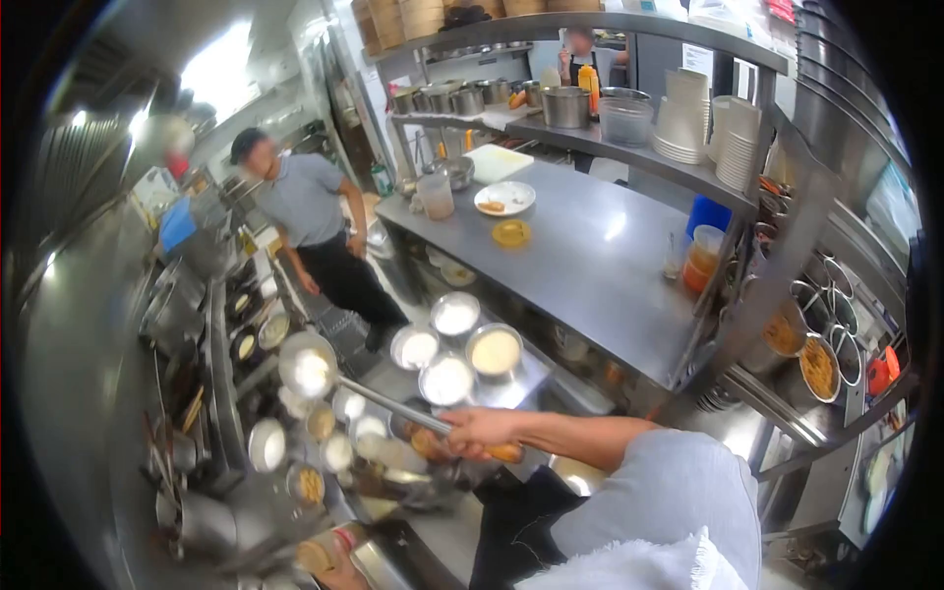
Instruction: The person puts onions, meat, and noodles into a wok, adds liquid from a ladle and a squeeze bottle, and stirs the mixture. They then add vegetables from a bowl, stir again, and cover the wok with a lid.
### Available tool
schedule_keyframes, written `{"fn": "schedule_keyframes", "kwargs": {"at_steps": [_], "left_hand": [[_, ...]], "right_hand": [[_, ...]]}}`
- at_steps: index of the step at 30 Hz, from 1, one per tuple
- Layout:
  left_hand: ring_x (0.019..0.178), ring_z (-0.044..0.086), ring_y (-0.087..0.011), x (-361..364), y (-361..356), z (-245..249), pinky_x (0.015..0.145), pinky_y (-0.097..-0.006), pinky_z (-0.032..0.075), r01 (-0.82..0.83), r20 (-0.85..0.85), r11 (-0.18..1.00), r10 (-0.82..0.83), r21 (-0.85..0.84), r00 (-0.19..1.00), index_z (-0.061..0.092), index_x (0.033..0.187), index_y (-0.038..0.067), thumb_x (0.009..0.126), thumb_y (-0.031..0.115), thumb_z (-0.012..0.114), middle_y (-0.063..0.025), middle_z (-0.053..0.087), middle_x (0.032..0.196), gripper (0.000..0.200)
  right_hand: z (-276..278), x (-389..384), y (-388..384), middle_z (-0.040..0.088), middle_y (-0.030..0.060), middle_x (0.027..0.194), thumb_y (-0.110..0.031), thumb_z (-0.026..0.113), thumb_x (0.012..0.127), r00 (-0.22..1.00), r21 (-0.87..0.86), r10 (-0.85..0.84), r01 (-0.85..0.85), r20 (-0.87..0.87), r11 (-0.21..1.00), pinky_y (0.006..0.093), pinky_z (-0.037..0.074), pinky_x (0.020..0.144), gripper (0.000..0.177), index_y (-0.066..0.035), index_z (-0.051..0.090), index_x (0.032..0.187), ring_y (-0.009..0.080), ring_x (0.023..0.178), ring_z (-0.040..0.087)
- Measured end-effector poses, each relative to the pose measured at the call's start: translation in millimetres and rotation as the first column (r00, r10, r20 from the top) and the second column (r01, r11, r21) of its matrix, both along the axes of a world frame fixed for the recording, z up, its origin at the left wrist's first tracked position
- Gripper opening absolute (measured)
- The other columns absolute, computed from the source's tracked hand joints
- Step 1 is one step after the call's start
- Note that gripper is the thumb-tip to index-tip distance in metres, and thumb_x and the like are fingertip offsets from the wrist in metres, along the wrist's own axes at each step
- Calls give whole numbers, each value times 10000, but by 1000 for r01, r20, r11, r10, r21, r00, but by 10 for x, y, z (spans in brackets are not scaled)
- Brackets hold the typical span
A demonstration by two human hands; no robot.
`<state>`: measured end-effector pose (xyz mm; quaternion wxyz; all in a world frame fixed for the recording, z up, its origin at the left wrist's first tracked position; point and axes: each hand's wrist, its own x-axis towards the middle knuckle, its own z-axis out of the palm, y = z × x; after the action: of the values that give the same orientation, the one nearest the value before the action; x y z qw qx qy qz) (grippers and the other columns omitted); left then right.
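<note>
My right hand (477, 433) is closed round the wooden handle of a long metal ladle (310, 366), whose wide bowl is over the containers at the left. Several round containers of white powder or grains (446, 380) stand below and beyond the shaft, with a pale yellow one (494, 351) among them. At the bottom edge my left hand (342, 568) is partly visible and blurred, beside a small tan round object (315, 557); its grip cannot be made out.
A co-worker (315, 206) stands at the left beyond the containers. A steel counter (590, 256) holds a white plate (504, 199) and a yellow dish (510, 233). Shelves with stacked bowls (681, 118) rise behind it. Pots of food (818, 369) are at the right.
</note>
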<state>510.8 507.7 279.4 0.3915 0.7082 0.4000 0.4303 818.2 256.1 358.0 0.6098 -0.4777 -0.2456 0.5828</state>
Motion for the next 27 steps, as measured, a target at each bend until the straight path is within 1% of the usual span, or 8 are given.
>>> {"fn": "schedule_keyframes", "kwargs": {"at_steps": [5, 11, 13, 18, 19, 20, 21, 27], "left_hand": [[1035, 596, -231, -1214, -1405, 220, 962, -372, 476, -84, 132, 995, 91, -61, 987, 491, 1289, 17, 773, 250, 777, -123, 587, 1176, 634], [986, 613, -224, -2263, -2865, 344, 941, -378, 486, -290, 156, 952, 302, -101, 940, 509, 1263, 11, 724, 259, 823, -108, 606, 1132, 671], [970, 619, -222, -2610, -3296, 307, 933, -380, 489, -390, 163, 914, 404, -112, 900, 515, 1255, 9, 708, 262, 838, -103, 613, 1118, 684], [929, 633, -216, -3456, -4501, 122, 915, -385, 497, -560, 16, 828, 560, 10, 828, 530, 1234, 4, 668, 270, 876, -91, 628, 1081, 715], [921, 636, -215, -3587, -4855, 7, 912, -386, 499, -512, -74, 856, 517, 76, 853, 533, 1230, 3, 659, 272, 883, -88, 632, 1074, 721], [961, 624, -186, -3188, -4938, 511, 920, -352, 489, -674, 306, 685, 727, -275, 614, 572, 1179, 0, 642, 210, 900, -72, 631, 1083, 664], [1015, 604, -170, -3165, -5097, 552, 925, -325, 480, -708, 316, 629, 776, -322, 546, 562, 1206, -8, 622, 162, 912, -73, 625, 1115, 702], [1061, 628, -231, -3233, -5722, 592, 939, -379, 499, -725, 245, 594, 805, -349, 541, 402, 1332, -25, 692, 224, 866, -183, 619, 1167, 828]], "right_hand": [[22, -1094, -261, 397, -51, 678, -82, 507, 919, 993, 6, 117, -117, -34, 993, 209, 320, 402, 324, -77, 476, 1241, 35, 480, 364], [211, -2558, -121, 382, -64, 633, -87, 541, 928, 769, 3, 473, -523, -430, 852, 202, 308, 395, 311, 22, 479, 1213, 23, 461, 348], [238, -2880, -105, 385, -65, 623, -91, 551, 931, 646, -39, 538, -659, -542, 751, 200, 300, 393, 317, 37, 479, 1211, 22, 458, 349], [-49, -3620, 43, 493, -29, 790, -5, 578, 882, 135, 296, 818, -889, -559, 349, 183, 348, 463, 457, 88, 428, 1303, 26, 576, 450], [114, -3770, 50, 511, -19, 810, -5, 589, 872, 305, 23, 947, -951, -97, 308, 176, 347, 469, 474, 73, 438, 1314, 14, 578, 447], [364, -3989, 49, 500, -24, 786, -31, 547, 911, 181, 164, 911, -953, -371, 256, 159, 351, 442, 420, 53, 459, 1313, 2, 549, 440], [167, -4296, 173, 466, -35, 755, -66, 494, 954, 22, 162, 827, -977, -561, 136, 143, 350, 401, 369, 35, 477, 1308, -11, 515, 421], [-48, -6077, -238, 462, -39, 736, -132, 493, 977, -58, 84, 850, -996, -524, -16, 182, 363, 386, 331, 0, 503, 1281, 11, 468, 400]]}}
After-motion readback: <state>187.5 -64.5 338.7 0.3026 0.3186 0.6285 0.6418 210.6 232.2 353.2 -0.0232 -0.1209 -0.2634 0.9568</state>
